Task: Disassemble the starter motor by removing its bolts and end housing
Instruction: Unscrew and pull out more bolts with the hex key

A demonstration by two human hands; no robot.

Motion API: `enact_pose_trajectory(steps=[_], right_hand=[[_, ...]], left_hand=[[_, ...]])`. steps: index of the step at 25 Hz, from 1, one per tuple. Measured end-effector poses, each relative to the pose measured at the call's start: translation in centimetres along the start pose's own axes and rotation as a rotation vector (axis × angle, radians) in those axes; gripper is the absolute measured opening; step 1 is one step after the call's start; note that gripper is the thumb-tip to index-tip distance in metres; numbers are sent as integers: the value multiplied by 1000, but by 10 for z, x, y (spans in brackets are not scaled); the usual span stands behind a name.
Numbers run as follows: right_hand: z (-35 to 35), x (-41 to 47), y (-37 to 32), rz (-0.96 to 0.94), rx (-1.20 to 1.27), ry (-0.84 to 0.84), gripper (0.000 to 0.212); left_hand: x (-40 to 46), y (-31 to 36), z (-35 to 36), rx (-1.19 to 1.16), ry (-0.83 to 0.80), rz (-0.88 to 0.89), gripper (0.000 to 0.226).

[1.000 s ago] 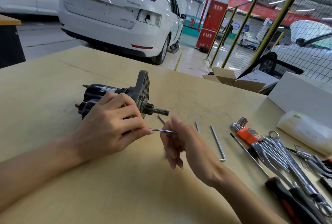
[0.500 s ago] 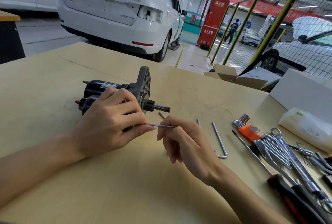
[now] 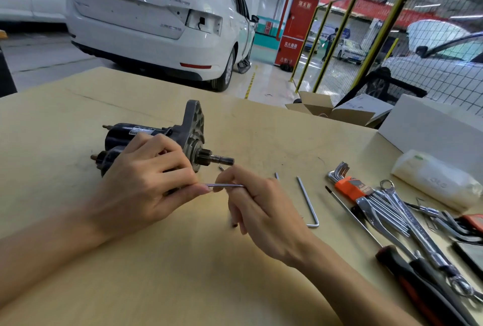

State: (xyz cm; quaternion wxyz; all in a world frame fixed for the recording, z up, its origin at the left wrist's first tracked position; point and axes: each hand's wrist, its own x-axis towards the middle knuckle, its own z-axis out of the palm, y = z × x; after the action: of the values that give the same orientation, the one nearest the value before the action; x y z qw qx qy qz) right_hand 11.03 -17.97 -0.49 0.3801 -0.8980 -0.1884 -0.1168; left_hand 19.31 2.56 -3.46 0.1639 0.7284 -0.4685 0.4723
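So the starter motor (image 3: 156, 143) lies on its side on the wooden bench (image 3: 78, 286), shaft pointing right. Left hand (image 3: 146, 184) is wrapped over its body, fingers curled round it. Right hand (image 3: 258, 208) pinches a thin hex key (image 3: 222, 185), tip meeting the left fingertips. Loose hex key (image 3: 308, 203) and spanners (image 3: 397, 210) sit off right.
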Motion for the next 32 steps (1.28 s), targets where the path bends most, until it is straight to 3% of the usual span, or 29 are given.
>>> enact_pose_trajectory(steps=[6,10,13,16,20,23,26,32], right_hand=[[1,3,6,195,-149,149,8],[-2,5,5,292,-163,169,59],[-7,4,1,394,-5,70,72],[-13,6,0,475,204,-23,61],[-23,5,-2,421,454,-289,50],[-25,8,-2,420,605,-465,63],[-18,11,-1,539,780,-445,72],[-8,13,1,614,878,-328,61]], left_hand=[[-1,1,2,2,9,-11,42],[3,0,0,11,-2,-10,39],[1,2,2,25,10,-14,40],[4,1,-1,16,7,-25,39],[2,2,0,32,0,-25,35],[4,0,0,27,6,-14,33],[2,-1,3,47,8,-22,34],[0,-3,3,68,-3,-7,33]])
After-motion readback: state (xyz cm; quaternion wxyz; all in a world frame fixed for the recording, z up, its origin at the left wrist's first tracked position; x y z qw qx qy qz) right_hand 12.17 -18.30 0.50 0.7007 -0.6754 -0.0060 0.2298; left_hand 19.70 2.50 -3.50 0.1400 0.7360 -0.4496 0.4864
